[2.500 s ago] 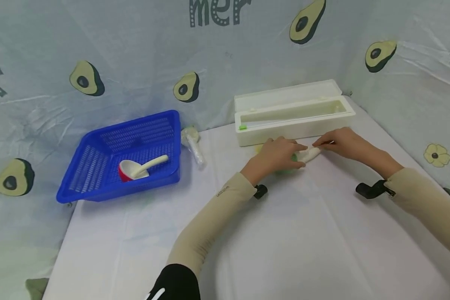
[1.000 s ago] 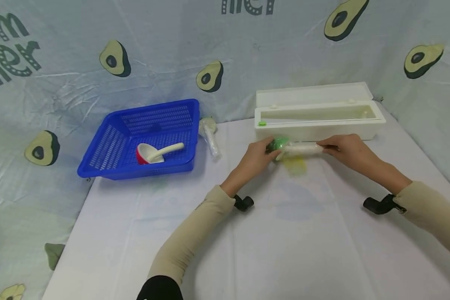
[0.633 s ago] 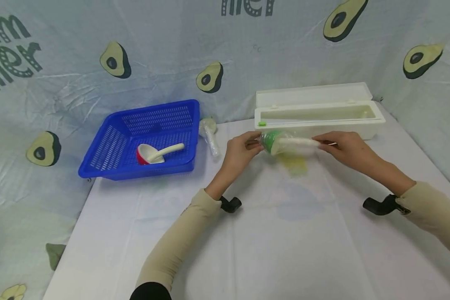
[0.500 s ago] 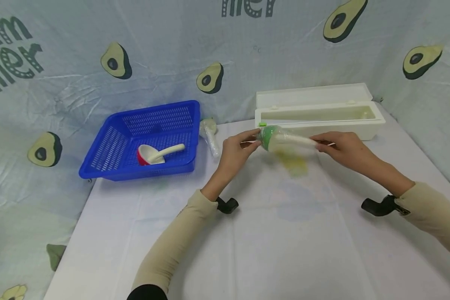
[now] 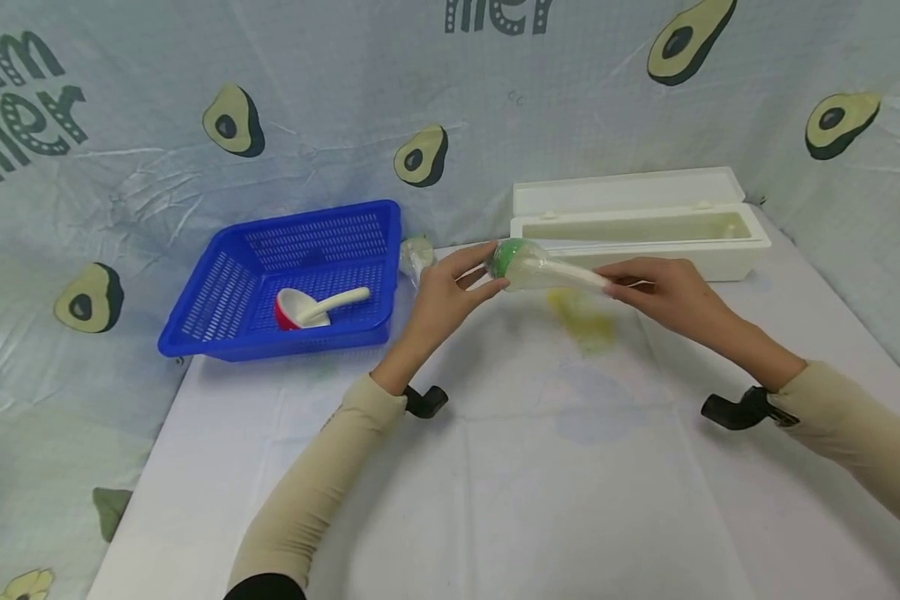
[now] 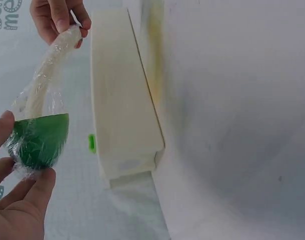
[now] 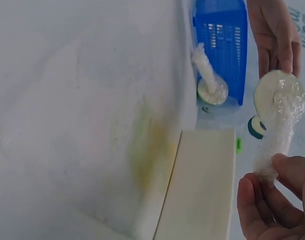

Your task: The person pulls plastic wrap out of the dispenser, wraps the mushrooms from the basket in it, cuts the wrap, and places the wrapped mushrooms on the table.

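Observation:
A ladle [image 5: 525, 265] with a green outer bowl and white handle, wrapped in clear plastic film, is held between both hands above the table. My left hand [image 5: 444, 298] pinches the film and bowl end between thumb and fingers; the left wrist view shows the green bowl [image 6: 41, 142] at these fingertips. The tip of the handle is pinched by my right hand [image 5: 667, 292]. From the right wrist, the film looks bunched along the handle [image 7: 280, 135], and the bowl's white inner side faces that camera.
Behind the hands stands a long white box [image 5: 645, 260], lid raised. A blue basket [image 5: 270, 344] on the left holds a red-and-white ladle [image 5: 300, 310]. Beside it lies another film-wrapped ladle [image 7: 211, 82]. A printed cloth backdrop [image 5: 307, 92] rises behind the table.
Both hands have lifted the wrapped ladle off the table in front of the box and carried it left. My left hand has moved from the near side to the bowl's outer end.

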The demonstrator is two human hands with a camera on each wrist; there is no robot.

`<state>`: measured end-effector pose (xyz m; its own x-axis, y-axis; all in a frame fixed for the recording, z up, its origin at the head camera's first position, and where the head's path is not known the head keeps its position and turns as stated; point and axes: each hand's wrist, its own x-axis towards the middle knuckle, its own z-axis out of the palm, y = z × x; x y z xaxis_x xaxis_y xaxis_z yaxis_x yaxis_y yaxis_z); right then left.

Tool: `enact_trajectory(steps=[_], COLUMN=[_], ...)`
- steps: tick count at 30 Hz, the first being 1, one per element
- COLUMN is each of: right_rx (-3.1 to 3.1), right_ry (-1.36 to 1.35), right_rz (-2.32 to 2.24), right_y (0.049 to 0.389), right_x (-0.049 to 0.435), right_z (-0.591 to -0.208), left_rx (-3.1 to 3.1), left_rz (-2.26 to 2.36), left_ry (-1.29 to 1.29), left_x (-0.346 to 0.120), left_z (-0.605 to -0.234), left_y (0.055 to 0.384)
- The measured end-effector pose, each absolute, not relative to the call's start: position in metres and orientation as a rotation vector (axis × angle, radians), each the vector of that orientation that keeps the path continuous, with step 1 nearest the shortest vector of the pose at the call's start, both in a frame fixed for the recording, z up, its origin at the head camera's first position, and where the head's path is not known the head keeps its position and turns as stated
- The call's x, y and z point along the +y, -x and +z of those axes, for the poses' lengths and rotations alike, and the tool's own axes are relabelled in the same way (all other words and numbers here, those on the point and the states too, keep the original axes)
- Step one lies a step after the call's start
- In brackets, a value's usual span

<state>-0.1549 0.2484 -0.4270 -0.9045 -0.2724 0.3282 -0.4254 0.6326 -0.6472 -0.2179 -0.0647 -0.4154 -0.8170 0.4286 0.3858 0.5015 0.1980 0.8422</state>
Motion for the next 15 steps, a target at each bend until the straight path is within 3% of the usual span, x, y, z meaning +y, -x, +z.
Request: enact_trajectory(steps=[15], right_rx=[-2.674], right_ry=[-0.711], right_rz=[1.263], right_y=[0.173], right_x=[0.196], right_z=[-0.431], left_rx=[-2.777], left_rz=[-1.209], left_ry=[1.195], left_x=[-0.11], left_z=[-0.358], left_y=[0.265])
